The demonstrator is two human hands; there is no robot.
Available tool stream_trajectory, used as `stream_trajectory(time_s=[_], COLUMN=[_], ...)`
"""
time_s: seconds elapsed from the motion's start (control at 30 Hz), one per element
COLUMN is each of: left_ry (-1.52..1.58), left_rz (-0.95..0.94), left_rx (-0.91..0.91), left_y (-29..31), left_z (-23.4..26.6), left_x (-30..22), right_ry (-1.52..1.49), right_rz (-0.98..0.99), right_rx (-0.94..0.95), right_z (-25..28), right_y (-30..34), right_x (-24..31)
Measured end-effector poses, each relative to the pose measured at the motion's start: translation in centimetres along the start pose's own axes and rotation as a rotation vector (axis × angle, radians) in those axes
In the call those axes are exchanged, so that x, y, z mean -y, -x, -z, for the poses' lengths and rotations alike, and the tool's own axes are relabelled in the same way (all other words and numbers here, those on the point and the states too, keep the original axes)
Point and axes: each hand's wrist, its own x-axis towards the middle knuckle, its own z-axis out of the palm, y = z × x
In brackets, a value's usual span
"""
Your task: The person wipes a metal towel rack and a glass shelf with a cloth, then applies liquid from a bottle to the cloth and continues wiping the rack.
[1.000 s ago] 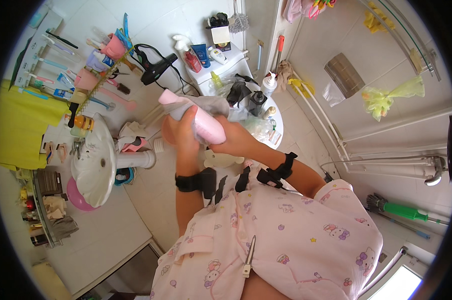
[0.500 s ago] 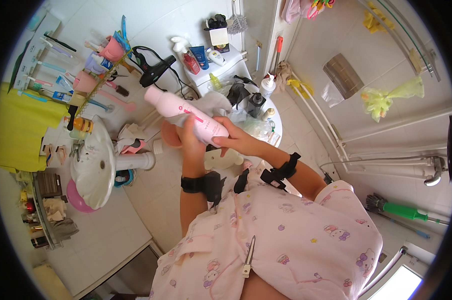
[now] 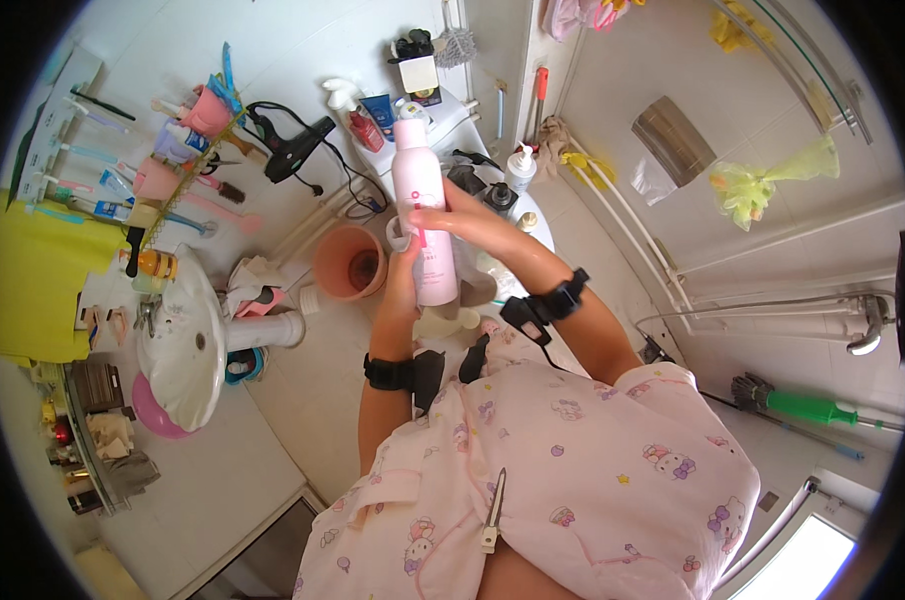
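Remotely, I watch the left hand (image 3: 402,281) and right hand (image 3: 460,221) grip a pink bottle (image 3: 433,268), grey cloth (image 3: 480,288) beside its base.

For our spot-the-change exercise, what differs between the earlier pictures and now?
The pink bottle swung from a leftward slant to nearly vertical in view. The right hand shifted from its base end to its middle. The left hand remains on it; hair dryer and sink stayed put.

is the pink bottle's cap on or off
On: the cap covers the top of the bottle, and no opening or nozzle shows.
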Motion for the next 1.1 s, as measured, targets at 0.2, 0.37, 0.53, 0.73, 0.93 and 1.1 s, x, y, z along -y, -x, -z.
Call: stream_trajectory(time_s=[0.2, 0.37, 0.53, 0.73, 0.93, 1.1], left_ry=[-0.020, -0.142, -0.155, 0.087, 0.646, 0.515], left_rz=[0.117, 0.012, 0.033, -0.206, -0.130, -0.288], left_rx=[-0.059, 0.024, -0.158, -0.133, 0.165, 0.128], left_y=[-1.0, -0.9, -2.2, -1.1, 1.9, 2.9], left_z=[0.2, 1.9, 3.2, 5.1, 8.1, 7.0], left_x=[0.1, 0.4, 1.7, 0.3, -2.4, -3.2], right_ry=[0.096, 0.680, 0.483, -0.419, -0.794, -0.811], right_rz=[0.264, 0.438, 0.446, 0.140, 0.033, -0.065], right_rx=[0.057, 0.204, 0.021, -0.343, -0.341, -0.219], right_z=[-0.4, -1.1, -1.7, -0.9, 1.3, 0.9], right_y=[-1.0, -0.6, -1.5, -3.1, -2.9, -2.3], right_x=[-0.9, -0.7, -2.1, -2.7, -1.6, -0.8])
